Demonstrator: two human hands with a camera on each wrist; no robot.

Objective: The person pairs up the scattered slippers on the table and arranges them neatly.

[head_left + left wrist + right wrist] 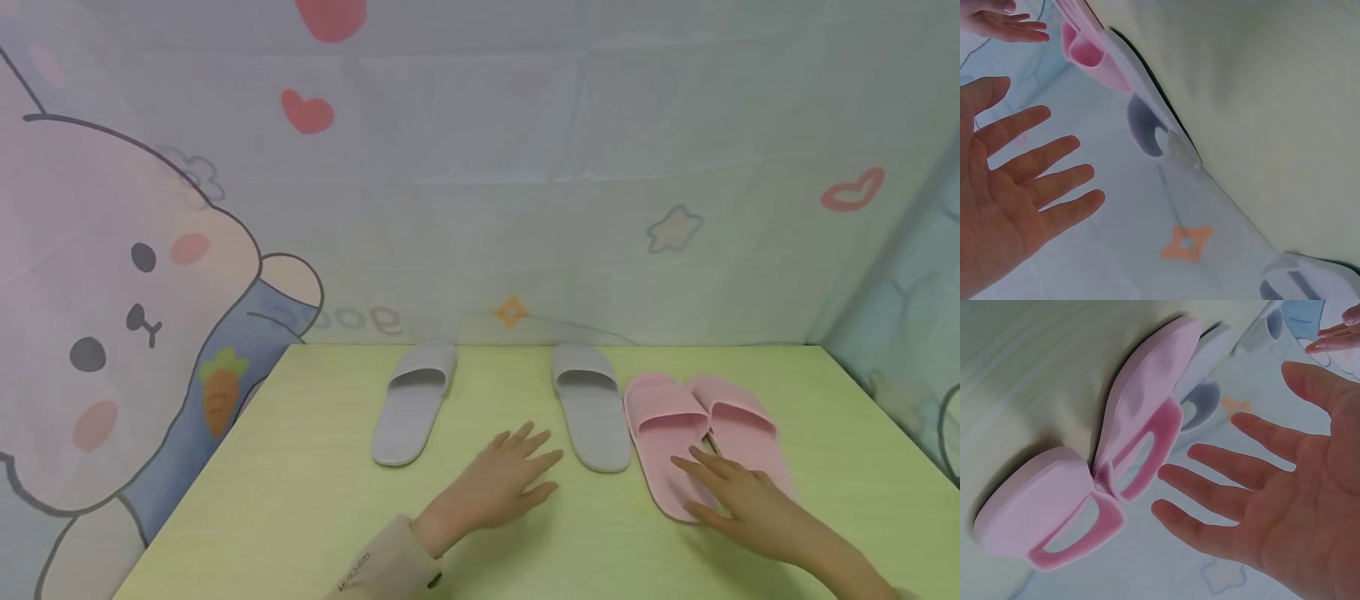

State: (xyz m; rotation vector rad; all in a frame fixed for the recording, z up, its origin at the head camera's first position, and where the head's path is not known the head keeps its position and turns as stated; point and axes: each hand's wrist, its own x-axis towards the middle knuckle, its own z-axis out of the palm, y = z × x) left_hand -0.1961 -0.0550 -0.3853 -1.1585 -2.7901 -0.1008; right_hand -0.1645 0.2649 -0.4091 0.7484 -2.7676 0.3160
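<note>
The setting was a staged indoor corner, more a child's room mock-up than a lived-in home: a pastel backdrop (525,167) printed with a cartoon rabbit (112,333), hearts and stars hung behind a pale green surface (300,467) bearing grey and pink slippers (667,433).

We read mirrored lettering, roughly "good", on the backdrop cloth (480,208) beside the cartoon rabbit (112,333). A small printed label on the sleeve cuff (382,571) is too small and blurred to read.
</note>
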